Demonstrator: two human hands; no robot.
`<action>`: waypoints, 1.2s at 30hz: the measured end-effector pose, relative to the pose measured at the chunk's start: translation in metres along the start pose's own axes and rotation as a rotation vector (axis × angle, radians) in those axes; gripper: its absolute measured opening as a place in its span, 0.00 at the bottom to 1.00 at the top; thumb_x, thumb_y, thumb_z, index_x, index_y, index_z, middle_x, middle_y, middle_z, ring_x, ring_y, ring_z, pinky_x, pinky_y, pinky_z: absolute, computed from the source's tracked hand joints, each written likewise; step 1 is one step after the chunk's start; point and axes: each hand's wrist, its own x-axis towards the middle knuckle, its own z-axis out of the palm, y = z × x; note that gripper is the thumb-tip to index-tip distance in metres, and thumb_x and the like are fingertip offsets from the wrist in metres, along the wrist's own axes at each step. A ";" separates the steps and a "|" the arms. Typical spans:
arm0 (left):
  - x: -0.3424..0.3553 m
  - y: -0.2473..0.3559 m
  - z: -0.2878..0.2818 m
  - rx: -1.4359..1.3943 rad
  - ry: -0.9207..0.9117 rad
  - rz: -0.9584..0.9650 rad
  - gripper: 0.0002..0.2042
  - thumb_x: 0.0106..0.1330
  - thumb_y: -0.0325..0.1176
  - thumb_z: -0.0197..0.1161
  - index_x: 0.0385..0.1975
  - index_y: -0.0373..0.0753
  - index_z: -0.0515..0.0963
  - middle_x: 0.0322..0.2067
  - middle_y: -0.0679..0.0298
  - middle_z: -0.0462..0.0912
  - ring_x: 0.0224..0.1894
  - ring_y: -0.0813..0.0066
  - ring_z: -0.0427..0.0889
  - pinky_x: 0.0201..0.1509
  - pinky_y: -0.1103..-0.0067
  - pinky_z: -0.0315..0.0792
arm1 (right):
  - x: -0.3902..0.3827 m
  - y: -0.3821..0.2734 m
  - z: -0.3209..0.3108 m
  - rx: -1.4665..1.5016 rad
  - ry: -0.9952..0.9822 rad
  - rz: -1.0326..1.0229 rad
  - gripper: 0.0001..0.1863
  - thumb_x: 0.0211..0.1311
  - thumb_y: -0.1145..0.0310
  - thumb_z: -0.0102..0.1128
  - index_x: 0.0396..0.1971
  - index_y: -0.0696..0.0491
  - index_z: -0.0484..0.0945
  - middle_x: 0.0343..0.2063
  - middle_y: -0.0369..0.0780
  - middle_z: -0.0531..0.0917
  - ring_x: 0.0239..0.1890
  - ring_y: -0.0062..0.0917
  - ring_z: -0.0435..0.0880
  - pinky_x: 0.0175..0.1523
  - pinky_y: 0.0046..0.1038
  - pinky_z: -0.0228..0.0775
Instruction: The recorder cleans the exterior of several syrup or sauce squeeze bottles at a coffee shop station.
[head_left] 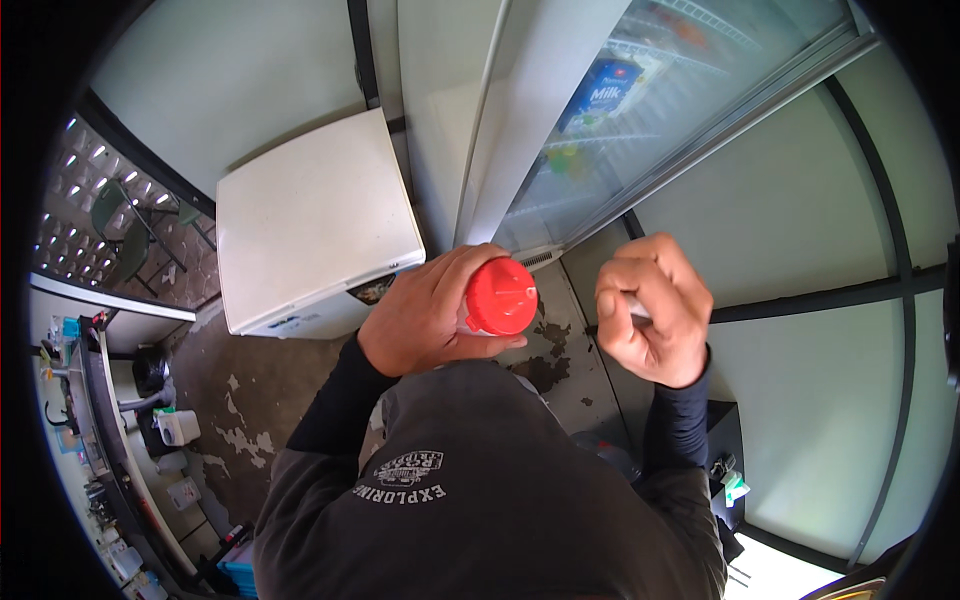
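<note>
My left hand [425, 308] is wrapped round a bottle with a red cap [502, 297], held in front of my chest. The cap faces up toward me, and only a little of the pale body shows below it. To the right, apart from the bottle, my right hand [655, 310] is raised and closed. A bit of something small and white [638, 308] shows between its thumb and curled fingers; its kind is hidden by the grip.
Ahead stands a tall glass-door fridge [600, 150], with a blue milk carton [605, 92] inside. A white chest freezer [310, 215] is at the left. A cluttered counter [110, 440] runs along the far left. Folding chairs [130, 235] stand beyond an opening.
</note>
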 end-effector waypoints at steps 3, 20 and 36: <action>-0.007 -0.011 0.002 -0.045 0.036 -0.078 0.42 0.53 0.50 0.84 0.63 0.34 0.70 0.53 0.49 0.83 0.53 0.47 0.86 0.56 0.63 0.81 | -0.002 0.031 0.018 0.182 0.079 0.192 0.07 0.71 0.73 0.67 0.32 0.58 0.81 0.30 0.39 0.80 0.28 0.24 0.80 0.35 0.24 0.72; -0.040 -0.010 -0.018 -0.277 0.395 -0.257 0.34 0.61 0.37 0.77 0.64 0.31 0.68 0.47 0.58 0.83 0.49 0.68 0.84 0.59 0.73 0.76 | 0.029 0.109 0.129 0.491 0.283 0.491 0.27 0.78 0.49 0.58 0.60 0.59 0.75 0.53 0.50 0.84 0.57 0.44 0.84 0.63 0.36 0.73; 0.115 0.012 -0.015 -0.367 0.315 0.025 0.32 0.66 0.31 0.75 0.67 0.33 0.66 0.54 0.57 0.80 0.57 0.68 0.80 0.65 0.72 0.71 | -0.095 0.115 -0.027 0.637 -0.184 0.546 0.12 0.79 0.65 0.60 0.54 0.54 0.83 0.44 0.41 0.88 0.49 0.24 0.85 0.56 0.29 0.75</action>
